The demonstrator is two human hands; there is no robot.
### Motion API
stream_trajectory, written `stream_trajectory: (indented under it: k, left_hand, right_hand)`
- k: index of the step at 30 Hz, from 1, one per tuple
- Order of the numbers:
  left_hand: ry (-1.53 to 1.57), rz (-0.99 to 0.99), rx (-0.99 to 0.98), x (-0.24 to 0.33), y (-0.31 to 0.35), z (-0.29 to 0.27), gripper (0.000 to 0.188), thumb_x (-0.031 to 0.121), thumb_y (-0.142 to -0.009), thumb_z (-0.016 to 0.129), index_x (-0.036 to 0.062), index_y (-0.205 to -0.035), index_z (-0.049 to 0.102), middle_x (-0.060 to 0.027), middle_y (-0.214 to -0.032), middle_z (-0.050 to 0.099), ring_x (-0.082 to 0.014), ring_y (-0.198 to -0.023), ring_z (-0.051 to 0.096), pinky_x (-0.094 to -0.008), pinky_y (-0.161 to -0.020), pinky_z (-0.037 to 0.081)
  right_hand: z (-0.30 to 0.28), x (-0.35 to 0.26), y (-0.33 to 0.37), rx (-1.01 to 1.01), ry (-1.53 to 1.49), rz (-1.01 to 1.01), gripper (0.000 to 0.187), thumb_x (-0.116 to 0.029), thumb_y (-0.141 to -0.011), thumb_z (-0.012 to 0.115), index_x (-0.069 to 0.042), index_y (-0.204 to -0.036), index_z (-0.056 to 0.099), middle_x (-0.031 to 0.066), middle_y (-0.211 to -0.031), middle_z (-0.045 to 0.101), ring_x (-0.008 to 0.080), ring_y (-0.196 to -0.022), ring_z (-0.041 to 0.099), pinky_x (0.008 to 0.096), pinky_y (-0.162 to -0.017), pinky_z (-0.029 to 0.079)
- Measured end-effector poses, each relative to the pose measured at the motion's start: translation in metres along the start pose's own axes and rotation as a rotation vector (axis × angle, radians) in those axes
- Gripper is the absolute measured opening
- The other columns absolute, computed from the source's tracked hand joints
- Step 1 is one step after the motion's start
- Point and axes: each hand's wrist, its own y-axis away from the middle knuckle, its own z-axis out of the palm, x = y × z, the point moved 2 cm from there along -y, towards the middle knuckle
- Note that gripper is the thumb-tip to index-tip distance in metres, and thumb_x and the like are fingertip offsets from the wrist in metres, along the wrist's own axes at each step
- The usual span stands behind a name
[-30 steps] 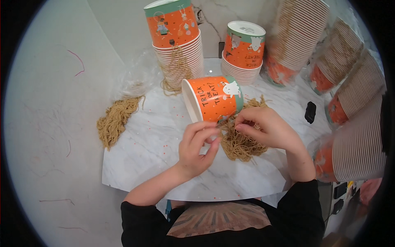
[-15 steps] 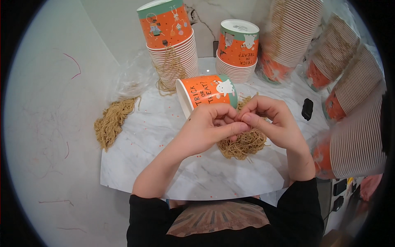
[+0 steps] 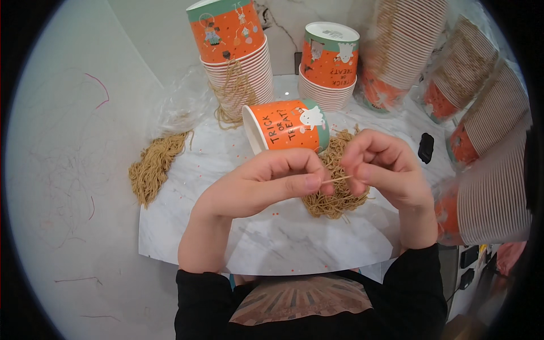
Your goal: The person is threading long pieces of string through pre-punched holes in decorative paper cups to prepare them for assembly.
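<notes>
While both hands meet in front of the person over the marble-patterned desk, a short length of tan string runs nearly straight across the small gap between them. The left hand has its grip closed to a pinch, thumb laid along the curled index finger, with one end of the string coming out at the tips. The right hand also pinches, its thumb and forefinger brought together on the string's other end, the remaining fingers loosely bent. The string hangs above a tangled heap of tan yarn, which lies on the desk directly beneath the fingers in this view. Just behind the left hand an orange paper bucket with a green base band and a white ghost lies on its side, its white-rimmed mouth turned to the left. Farther back stand a tall stack of upturned buckets, loose yarn strands draped down its front, and a shorter stack to its right. At the left edge of the desk, a second bundle of yarn spills from a clear plastic bag. Along the right side are plastic-wrapped bucket stacks, with a small black object near them.
</notes>
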Motion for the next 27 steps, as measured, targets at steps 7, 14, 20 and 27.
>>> stream_trajectory:
  k: [7, 14, 20, 27]
  left_hand:
    - [-0.070, -0.195, -0.126, 0.008, 0.003, -0.016, 0.022, 0.012, -0.103, 0.055, -0.0055, -0.108, 0.067, -0.0044, -0.083, 0.065, -0.0090, -0.072, 0.060, -0.0270, -0.070, 0.052]
    - [-0.099, -0.131, 0.084, 0.032, 0.028, -0.035, 0.015, 0.006, -0.100, 0.061, -0.0058, -0.102, 0.070, -0.0085, -0.089, 0.071, -0.0087, -0.069, 0.061, -0.0263, -0.071, 0.054]
    - [-0.182, -0.085, 0.117, 0.042, 0.036, -0.043, 0.013, 0.005, -0.097, 0.065, -0.0059, -0.102, 0.070, -0.0092, -0.088, 0.073, -0.0115, -0.077, 0.067, -0.0258, -0.072, 0.055]
    - [-0.261, -0.110, 0.190, 0.040, 0.030, -0.043, 0.012, -0.001, -0.096, 0.063, -0.0082, -0.102, 0.069, -0.0124, -0.090, 0.073, -0.0174, -0.083, 0.072, -0.0308, -0.079, 0.058]
  right_hand:
    - [-0.039, -0.023, 0.017, 0.136, -0.597, -0.301, 0.030, -0.002, -0.099, 0.058, -0.003, -0.128, 0.050, 0.0031, -0.095, 0.048, 0.0067, -0.068, 0.047, 0.0206, -0.062, 0.042]
    - [-0.110, -0.049, 0.040, 0.247, -0.602, -0.549, 0.033, -0.004, -0.107, 0.045, 0.002, -0.140, 0.045, 0.0062, -0.105, 0.054, 0.0087, -0.078, 0.048, 0.0234, -0.075, 0.044]
    - [-0.141, -0.055, 0.054, 0.311, -0.491, -0.603, 0.036, -0.005, -0.107, 0.047, 0.003, -0.143, 0.043, 0.0065, -0.107, 0.053, 0.0096, -0.082, 0.049, 0.0251, -0.081, 0.046]
    - [-0.142, -0.060, 0.055, 0.535, 0.008, -0.642, 0.035, -0.012, -0.106, 0.054, 0.002, -0.138, 0.051, 0.0070, -0.115, 0.059, 0.0129, -0.091, 0.058, 0.0248, -0.086, 0.050]
